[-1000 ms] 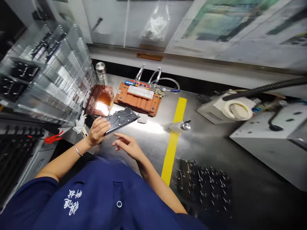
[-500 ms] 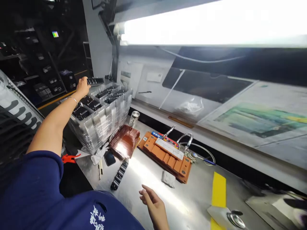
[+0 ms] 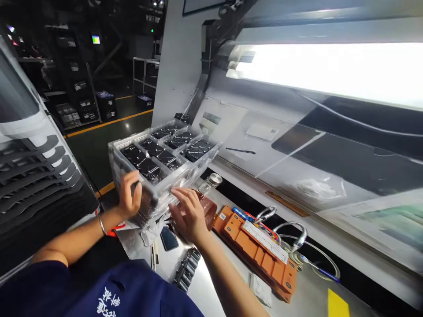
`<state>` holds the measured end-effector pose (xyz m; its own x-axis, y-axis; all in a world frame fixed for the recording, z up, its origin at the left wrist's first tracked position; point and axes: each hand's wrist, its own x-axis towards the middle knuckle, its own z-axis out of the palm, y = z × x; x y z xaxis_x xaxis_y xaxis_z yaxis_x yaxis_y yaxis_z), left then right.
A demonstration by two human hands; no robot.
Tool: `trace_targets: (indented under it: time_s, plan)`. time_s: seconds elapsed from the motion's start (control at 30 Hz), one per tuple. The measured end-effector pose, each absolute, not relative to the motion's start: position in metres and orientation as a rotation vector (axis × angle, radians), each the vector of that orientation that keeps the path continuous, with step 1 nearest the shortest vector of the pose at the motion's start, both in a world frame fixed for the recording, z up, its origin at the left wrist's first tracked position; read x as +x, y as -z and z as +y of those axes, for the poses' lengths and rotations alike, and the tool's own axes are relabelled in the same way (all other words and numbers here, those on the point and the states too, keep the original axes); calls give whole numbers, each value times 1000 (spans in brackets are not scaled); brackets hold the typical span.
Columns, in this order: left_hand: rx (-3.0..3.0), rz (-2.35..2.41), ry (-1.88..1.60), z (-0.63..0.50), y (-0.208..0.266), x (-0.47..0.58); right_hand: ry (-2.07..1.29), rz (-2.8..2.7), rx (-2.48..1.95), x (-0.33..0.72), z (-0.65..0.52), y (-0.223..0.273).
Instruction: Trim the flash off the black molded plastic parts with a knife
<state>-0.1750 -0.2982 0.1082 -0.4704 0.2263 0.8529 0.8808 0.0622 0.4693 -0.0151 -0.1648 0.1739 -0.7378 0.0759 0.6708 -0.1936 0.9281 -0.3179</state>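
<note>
A stack of clear plastic trays (image 3: 178, 180) stands at the left end of the bench. Black moulded parts (image 3: 160, 154) lie in the top tray's compartments. At the near left corner of the stack is my left hand (image 3: 130, 197), its thumb and fingers apart and nothing seen in it. My right hand (image 3: 190, 213) hovers by the stack's near right side, fingers spread, in front of a reddish-brown wrapped block (image 3: 209, 209). Whether either hand touches the trays I cannot tell. Below my right hand, a black ribbed part (image 3: 187, 268) lies on the bench.
An orange fixture (image 3: 254, 253) with cables and hoses sits at the bench's middle. A phone (image 3: 169, 238), a glass jar (image 3: 211, 182), a white packet (image 3: 261, 290) and a yellow strip (image 3: 337, 303) are nearby. A lamp (image 3: 330, 70) hangs above.
My left hand has let go of a black part at the trays and come back to the near corner. My right hand has moved up and left to the stack. The view has swung left.
</note>
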Motion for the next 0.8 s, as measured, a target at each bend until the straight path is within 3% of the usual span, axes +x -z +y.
trace_targets:
  time_s: [0.1, 0.2, 0.57, 0.67, 0.8]
  plan:
    - [-1160, -1840, 1422, -308, -44, -124, -193, -2517, 411, -69, -170, -184]
    - [-1223, -1931, 1273, -294, -13, -112, -82, -2551, 511, -93, -169, -179]
    - [-1214, -1964, 1259, -307, -33, -117, -316, -2344, 254, -121, -157, -226]
    - [-1262, -2054, 1590, -324, -62, -124, -356, -2229, 202, -132, -144, -257]
    - [-743, -2008, 2656, -344, -126, -141, -273, -2160, 359, -126, -157, -266]
